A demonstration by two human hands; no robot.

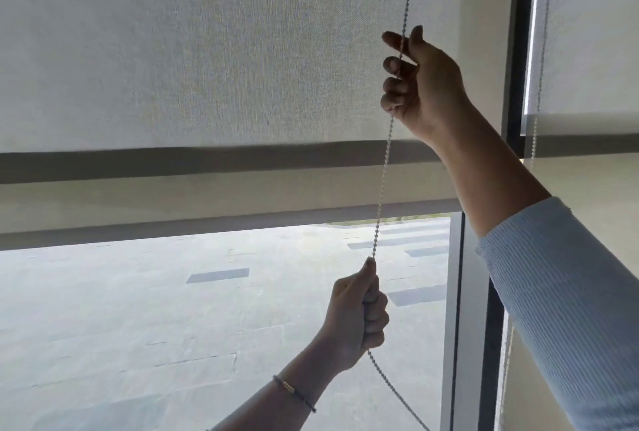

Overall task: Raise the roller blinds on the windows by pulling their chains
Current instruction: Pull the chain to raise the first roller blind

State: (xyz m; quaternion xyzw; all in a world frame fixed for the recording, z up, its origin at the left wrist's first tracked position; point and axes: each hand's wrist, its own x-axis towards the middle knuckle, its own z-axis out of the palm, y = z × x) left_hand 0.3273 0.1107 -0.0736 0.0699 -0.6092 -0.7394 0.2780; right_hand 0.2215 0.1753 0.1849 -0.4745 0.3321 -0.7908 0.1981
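Note:
A pale grey roller blind [207, 50] covers the upper part of the big window, and its bottom bar [207, 162] hangs across the middle of the view. A second, sheerer layer [173, 202] ends lower. A beaded chain [383, 174] runs down in front of the blind. High up, my right hand [420, 84] is closed around the chain, thumb raised. Lower down, my left hand [358, 313] grips the same chain in a fist. The chain trails below that fist toward the bottom right.
A dark window frame post [484, 327] stands right of the chain. Beyond it hangs another roller blind [587, 33] with its own chain [541, 84]. Paved ground [173, 309] shows through the uncovered glass below.

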